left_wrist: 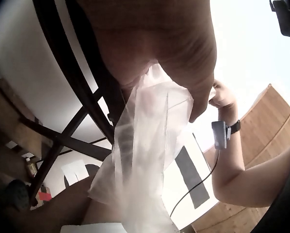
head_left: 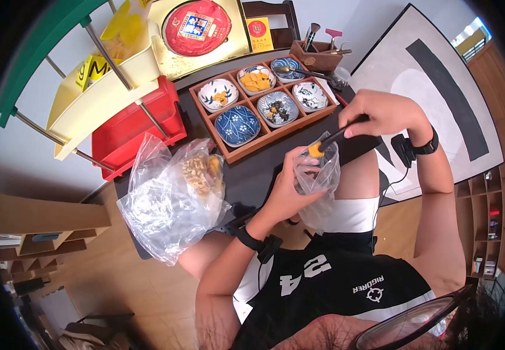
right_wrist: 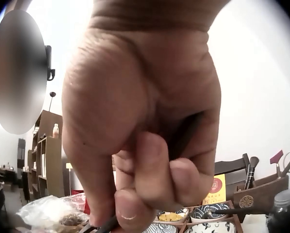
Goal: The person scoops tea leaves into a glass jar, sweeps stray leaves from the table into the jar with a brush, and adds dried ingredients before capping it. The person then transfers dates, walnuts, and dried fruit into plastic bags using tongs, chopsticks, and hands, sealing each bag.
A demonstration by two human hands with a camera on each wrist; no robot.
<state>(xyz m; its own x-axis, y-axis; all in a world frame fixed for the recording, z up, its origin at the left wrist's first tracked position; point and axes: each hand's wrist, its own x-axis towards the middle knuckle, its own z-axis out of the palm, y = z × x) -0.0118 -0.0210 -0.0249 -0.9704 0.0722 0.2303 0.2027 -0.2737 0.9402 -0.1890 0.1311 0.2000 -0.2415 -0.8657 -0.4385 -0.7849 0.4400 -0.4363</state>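
Head view: my left hand (head_left: 293, 189) gripped a small clear bag (head_left: 322, 175) near its mouth; my right hand (head_left: 384, 116) pinched a dark tool (head_left: 345, 129) (its exact type was unclear), a yellow piece (head_left: 315, 150) at its end, at the bag's opening. The wooden tray (head_left: 229, 156) of bowls stood on the desk (head_left: 244, 189). Left wrist view: the small clear bag hung below my palm. Right wrist view: my fingers curled round the dark tool.

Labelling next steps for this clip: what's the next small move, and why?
Likely lower the dark tool slightly and release the yellow piece into the clear bag: the piece is at the tool's tip, at the bag's mouth; the right hand grips the tool, the left hand holds the bag. Could be coming out, though.
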